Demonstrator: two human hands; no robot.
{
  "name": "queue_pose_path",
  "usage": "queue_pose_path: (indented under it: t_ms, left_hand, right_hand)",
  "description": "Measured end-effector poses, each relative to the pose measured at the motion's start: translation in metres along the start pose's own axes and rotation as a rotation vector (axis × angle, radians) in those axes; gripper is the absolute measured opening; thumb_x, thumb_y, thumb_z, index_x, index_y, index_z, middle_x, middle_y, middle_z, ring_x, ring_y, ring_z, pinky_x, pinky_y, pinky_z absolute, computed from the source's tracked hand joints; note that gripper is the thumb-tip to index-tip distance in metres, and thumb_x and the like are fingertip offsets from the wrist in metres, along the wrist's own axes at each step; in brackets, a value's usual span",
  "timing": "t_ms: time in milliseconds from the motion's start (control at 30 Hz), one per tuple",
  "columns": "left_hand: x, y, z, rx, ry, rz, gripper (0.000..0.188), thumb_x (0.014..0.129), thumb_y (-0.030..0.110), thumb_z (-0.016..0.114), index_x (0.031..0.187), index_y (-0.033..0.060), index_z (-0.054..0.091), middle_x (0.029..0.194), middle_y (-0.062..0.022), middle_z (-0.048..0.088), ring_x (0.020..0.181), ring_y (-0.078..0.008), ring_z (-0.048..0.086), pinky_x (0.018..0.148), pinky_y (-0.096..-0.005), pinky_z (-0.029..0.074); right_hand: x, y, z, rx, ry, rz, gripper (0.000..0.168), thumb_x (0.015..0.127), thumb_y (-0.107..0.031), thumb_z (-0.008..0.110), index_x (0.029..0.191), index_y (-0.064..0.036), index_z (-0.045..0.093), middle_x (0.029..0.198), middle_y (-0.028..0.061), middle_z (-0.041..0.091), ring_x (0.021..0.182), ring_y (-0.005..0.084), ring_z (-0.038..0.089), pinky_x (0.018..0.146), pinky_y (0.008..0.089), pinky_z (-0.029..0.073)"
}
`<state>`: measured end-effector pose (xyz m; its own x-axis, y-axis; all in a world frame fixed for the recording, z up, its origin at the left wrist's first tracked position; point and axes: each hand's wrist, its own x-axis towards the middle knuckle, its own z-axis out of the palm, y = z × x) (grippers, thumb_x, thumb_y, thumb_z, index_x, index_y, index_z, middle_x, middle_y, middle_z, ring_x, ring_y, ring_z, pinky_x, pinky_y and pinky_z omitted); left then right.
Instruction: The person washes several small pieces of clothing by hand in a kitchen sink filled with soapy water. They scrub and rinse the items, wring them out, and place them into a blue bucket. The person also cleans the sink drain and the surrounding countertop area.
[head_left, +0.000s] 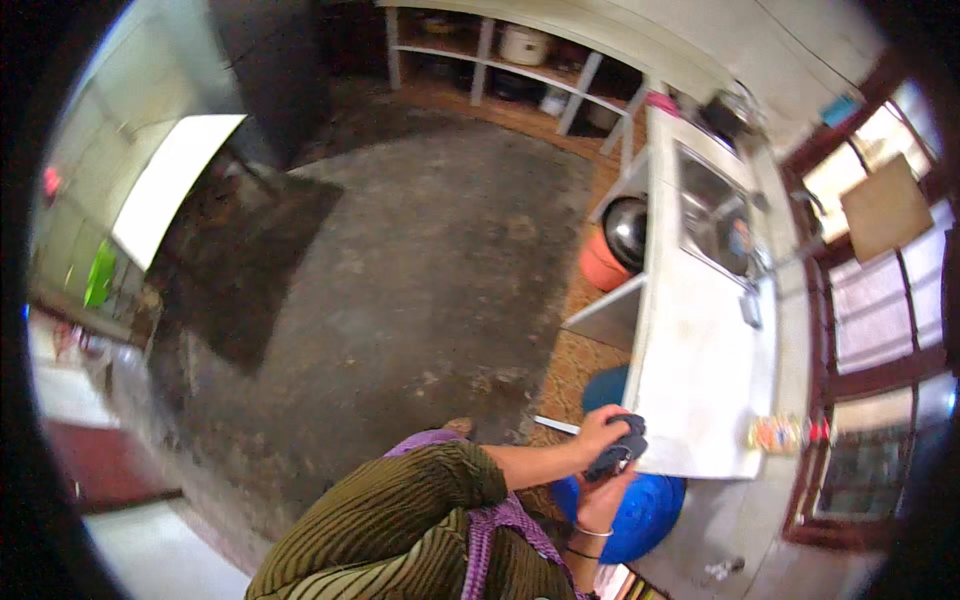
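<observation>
Both hands are together around a small dark bundle (621, 448) just off the near corner of the white countertop (697, 390). It looks like bunched cloth, but blur keeps its exact kind unclear. My left hand (602, 436) grips it from the upper left, its forearm coming out of a ribbed olive sleeve. From below, my right hand (602, 501) holds the same bundle, with a pale bangle and a dark band at the wrist. A blue drum or tub (652, 517) stands directly beneath my right hand.
Along the counter are a steel sink (694, 214) and a bottle with a red cap (776, 435). An orange tub (604, 262) with a dark metal bowl (626, 231) sits below. Open shelves (480, 64) line the far wall; a white-topped table (180, 187) stands left.
</observation>
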<state>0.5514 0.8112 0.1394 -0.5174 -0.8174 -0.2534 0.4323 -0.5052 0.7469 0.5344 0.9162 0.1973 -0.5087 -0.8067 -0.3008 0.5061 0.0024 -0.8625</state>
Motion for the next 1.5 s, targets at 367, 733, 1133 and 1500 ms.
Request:
queue_pose_path:
  t_ms: [367,733,1133,1500]
  left_hand:
    - [0.007,-0.031,0.047,0.420,0.031,0.015,0.031,0.078,0.019,0.058,0.100,-0.0038,0.057,0.089,-0.0144,0.063,0.082,-0.0213,0.060,0.075,-0.0329,0.048]
    - [0.053,-0.013,0.005,0.199,-0.031,-0.178,0.031,0.084,0.030,0.062,0.107,0.0094,0.061,0.084,-0.0035,0.062,0.069,-0.0120,0.057,0.056,-0.0282,0.048]
    - [-0.149,0.030,-0.382,-0.120,1.007,-0.228,0.029,0.089,0.020,0.059,0.106,-0.0013,0.051,0.072,-0.0090,0.058,0.053,-0.0149,0.055,0.044,-0.0305,0.046]
    - [-0.253,0.096,-0.523,0.074,1.119,-0.385,0.016,0.087,0.015,0.054,0.094,-0.0001,0.056,0.062,-0.0061,0.055,0.045,-0.0144,0.050,0.037,-0.0284,0.039]
  right_hand:
    - [0.003,-0.041,-0.050,-0.525,0.036,-0.169,0.072,0.080,-0.005,0.062,0.140,-0.001,0.023,0.124,0.0133,0.046,0.110,0.0218,0.047,0.091,0.0312,0.041]
    - [0.071,-0.112,-0.107,-0.539,0.276,-0.230,0.044,0.087,-0.005,0.054,0.129,-0.011,0.043,0.110,0.0046,0.056,0.090,0.0150,0.055,0.068,0.0280,0.046]
    - [0.115,-0.076,-0.138,-1.517,0.214,-0.415,0.060,0.080,-0.009,0.064,0.133,-0.005,0.038,0.127,0.0205,0.042,0.112,0.0317,0.047,0.087,0.0389,0.046]
    - [0.042,0.077,0.043,-1.448,0.013,-0.288,0.037,0.080,-0.002,0.057,0.116,-0.002,0.053,0.109,0.0131,0.054,0.093,0.0228,0.056,0.077,0.0310,0.048]
